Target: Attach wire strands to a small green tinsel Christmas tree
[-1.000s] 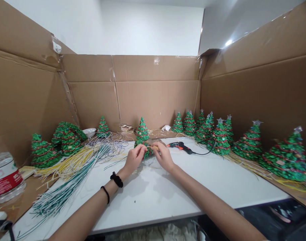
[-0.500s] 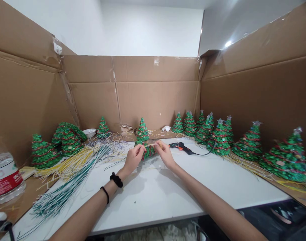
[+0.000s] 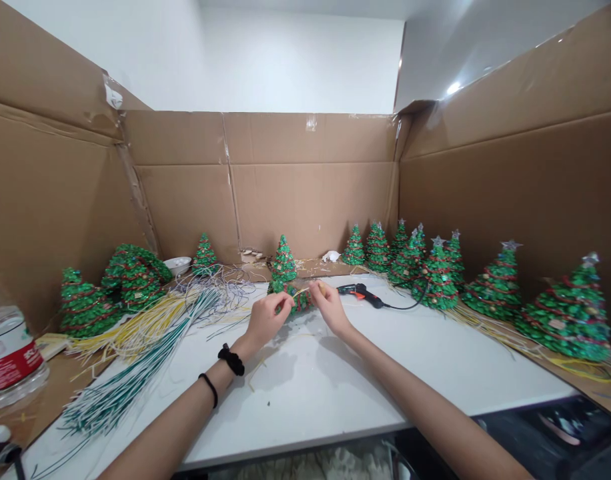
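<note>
My right hand pinches a thin pale-yellow wire strand between thumb and fingertips. The strand points left toward my left hand, whose thumb and fingers are pressed together. What the left fingers hold, if anything, is too small to make out. Just behind the hands lies a green tinsel-like piece with red trim, partly hidden by them. Beyond it a small decorated Christmas tree stands upright. A black-and-orange glue gun rests on the white table, right of my right hand.
Bundles of yellow wires and green wires spread across the left side. More trees line the right, several star-topped. A bottle stands at far left, a white bowl behind. Cardboard walls enclose the table.
My left fingers have shifted slightly down and away from the strand, which earlier spanned both hands. A short yellowish piece now shows on the table near my left wrist. My right hand stays nearly in place.
</note>
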`<state>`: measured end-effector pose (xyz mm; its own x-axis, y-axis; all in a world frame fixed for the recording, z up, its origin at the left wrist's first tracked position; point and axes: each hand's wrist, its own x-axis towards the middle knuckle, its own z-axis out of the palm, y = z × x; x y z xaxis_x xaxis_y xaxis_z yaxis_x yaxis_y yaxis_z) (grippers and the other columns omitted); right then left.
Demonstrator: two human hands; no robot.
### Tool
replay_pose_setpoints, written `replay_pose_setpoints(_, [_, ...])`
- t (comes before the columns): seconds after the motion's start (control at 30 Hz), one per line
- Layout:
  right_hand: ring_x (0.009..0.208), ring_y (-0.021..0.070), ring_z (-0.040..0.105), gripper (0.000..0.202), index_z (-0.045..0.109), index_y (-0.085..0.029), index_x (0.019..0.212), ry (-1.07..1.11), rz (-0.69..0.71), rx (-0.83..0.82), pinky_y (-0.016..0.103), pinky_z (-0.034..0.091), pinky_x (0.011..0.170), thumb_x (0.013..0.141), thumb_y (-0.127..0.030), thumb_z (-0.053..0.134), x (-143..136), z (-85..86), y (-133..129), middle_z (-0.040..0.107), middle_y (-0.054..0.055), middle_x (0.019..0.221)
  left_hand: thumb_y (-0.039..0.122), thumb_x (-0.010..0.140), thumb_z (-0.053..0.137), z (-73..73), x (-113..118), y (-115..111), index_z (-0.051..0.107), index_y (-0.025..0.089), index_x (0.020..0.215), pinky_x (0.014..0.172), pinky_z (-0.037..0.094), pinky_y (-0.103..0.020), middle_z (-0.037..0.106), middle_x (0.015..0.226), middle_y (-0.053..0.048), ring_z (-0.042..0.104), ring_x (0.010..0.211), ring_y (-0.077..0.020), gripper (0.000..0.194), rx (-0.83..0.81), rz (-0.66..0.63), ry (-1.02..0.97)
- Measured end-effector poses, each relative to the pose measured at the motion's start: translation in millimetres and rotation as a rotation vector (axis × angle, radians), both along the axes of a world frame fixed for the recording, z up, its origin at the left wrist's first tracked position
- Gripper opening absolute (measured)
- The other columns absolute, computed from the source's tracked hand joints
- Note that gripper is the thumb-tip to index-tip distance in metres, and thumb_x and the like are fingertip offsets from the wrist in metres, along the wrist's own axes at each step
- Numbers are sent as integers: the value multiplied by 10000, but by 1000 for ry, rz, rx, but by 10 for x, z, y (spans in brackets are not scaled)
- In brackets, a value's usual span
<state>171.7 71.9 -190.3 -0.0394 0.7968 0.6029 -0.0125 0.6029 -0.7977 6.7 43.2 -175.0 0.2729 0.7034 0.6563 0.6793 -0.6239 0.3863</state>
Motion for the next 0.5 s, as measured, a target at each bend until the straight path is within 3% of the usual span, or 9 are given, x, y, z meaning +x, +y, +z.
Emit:
replay_pose_setpoints(0.1, [499,89,287,483,342,-203,582,0,33,-8,232,261,498,828,-612,422,-9,-33,32,310,-56,530,244,872,417,26,8,-5,573,191,677,738,383,-261,587,752,-17,513,781,-151,256,115,-30,-10])
replay_pose_setpoints(0.2, [506,90,294,466,337,-205,597,-9,66,-2,233,266,504,842,-594,413,-12,-41,36,315,-55,544,231,869,430,44,8,4,564,184,683,791,392,-262,546,831,-31,506,854,-152,234,115,-79,-66])
replay_pose_setpoints(0.33, [515,91,293,447,336,-204,607,-39,72,18,234,269,513,857,-568,405,4,-23,18,319,-55,555,221,879,407,39,-4,32,536,178,692,752,402,-247,544,811,-22,520,815,-138,231,24,-162,-118])
replay_pose_setpoints(0.5, [523,96,325,449,359,-201,609,-96,49,53,238,279,527,853,-575,407,16,-10,2,344,-52,550,253,889,401,29,6,18,534,185,757,716,385,-254,565,753,-3,512,743,-137,200,-3,-97,-73])
